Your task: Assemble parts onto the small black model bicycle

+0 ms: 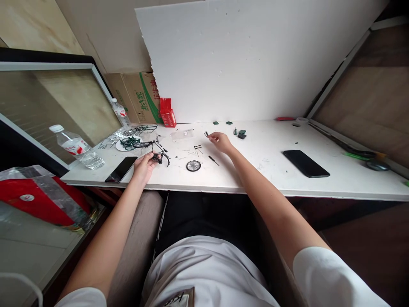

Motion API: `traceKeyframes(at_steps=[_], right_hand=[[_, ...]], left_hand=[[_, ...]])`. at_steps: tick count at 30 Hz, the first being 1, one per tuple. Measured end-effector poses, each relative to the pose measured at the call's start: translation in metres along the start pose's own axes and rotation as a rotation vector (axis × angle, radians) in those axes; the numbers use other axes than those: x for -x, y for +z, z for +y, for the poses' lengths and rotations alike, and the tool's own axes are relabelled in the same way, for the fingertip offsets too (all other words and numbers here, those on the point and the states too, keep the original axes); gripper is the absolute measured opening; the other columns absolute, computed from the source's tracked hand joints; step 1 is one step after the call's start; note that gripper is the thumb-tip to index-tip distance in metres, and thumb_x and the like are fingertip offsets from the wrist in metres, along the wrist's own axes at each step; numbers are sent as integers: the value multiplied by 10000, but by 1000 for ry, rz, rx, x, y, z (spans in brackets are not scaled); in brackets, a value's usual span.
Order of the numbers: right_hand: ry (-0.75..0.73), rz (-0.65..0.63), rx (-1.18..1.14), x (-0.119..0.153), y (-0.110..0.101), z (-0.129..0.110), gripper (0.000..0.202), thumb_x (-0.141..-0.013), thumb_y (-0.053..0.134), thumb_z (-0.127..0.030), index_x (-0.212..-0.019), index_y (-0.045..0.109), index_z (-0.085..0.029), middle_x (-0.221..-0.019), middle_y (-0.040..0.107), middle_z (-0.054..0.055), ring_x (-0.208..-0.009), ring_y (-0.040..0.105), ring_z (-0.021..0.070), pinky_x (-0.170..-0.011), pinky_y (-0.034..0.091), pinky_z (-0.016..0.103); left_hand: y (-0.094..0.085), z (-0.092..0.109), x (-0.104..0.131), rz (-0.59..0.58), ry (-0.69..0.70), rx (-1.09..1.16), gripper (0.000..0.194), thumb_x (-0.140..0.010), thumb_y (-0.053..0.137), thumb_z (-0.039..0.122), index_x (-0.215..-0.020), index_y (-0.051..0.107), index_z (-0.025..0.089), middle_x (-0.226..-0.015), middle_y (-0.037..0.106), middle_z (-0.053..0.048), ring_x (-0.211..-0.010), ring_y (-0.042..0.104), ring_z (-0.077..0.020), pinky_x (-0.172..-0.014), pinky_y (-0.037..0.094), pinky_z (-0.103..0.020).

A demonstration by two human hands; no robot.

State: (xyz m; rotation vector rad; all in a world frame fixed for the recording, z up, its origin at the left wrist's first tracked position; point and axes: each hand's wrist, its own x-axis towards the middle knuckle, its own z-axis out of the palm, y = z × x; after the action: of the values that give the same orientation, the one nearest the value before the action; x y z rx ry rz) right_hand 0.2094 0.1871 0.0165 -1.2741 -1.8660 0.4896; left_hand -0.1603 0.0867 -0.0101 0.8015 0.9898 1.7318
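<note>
My left hand (144,169) is closed on a black model bicycle (164,152), gripping it low down and keeping it tilted just over the white table. Farther right, my right hand (221,142) pinches a small dark part (206,134) between thumb and fingertips; its exact kind is too small to make out. A loose spoked bicycle wheel (193,166) lies flat between the hands. Beside it is a short black screwdriver-like tool (214,160). Several tiny pieces and a small dark bracket (197,147) are spread behind the wheel.
A phone (120,169) lies by my left hand, another phone (306,163) at right. Water bottles (76,147), a dish of green parts (129,143) and a red box (168,113) stand left. Green pieces (242,134) lie behind my right hand; a white board (255,64) closes the back.
</note>
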Motion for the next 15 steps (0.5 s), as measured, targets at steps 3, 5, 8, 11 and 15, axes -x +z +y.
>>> traceKeyframes(at_steps=[3,5,8,11,15], right_hand=[[89,152,-35,2,-30,13,236,-1009,619,-300,-1095,768,-140,-1179,799,148,-997,721,237,-981,560,379],[123,334,-59,5,-50,20,274,-1022,571,-319,-1118,756,-141,-1140,796,145,-995,724,236,-991,562,391],[154,536,-95,9,-73,25,330,-1046,492,-344,-1145,741,-151,-1054,784,132,-1010,734,242,-990,578,414],[220,451,-38,11,-88,21,249,-997,586,-317,-1068,757,-150,-1058,776,150,-1025,736,277,-974,599,467],[171,174,8,11,-115,-1,206,-984,669,-282,-1084,784,-143,-1060,787,158,-969,734,271,-901,623,467]], left_hand=[[0,5,-1,19,-48,19,218,-709,818,199,-883,697,149,-923,777,-63,-864,780,-185,-910,609,-332],[-1,12,-3,27,-107,31,191,-742,796,174,-907,703,151,-916,776,-64,-891,781,-181,-910,612,-305],[-2,26,-8,22,-136,33,186,-780,782,151,-950,707,167,-919,775,-58,-914,784,-174,-912,620,-280],[0,36,-12,-3,-120,61,171,-796,756,142,-960,714,169,-917,773,-48,-913,782,-166,-898,630,-264],[11,39,-16,-7,-126,51,147,-803,719,134,-946,718,168,-916,771,-47,-908,780,-164,-873,636,-251]])
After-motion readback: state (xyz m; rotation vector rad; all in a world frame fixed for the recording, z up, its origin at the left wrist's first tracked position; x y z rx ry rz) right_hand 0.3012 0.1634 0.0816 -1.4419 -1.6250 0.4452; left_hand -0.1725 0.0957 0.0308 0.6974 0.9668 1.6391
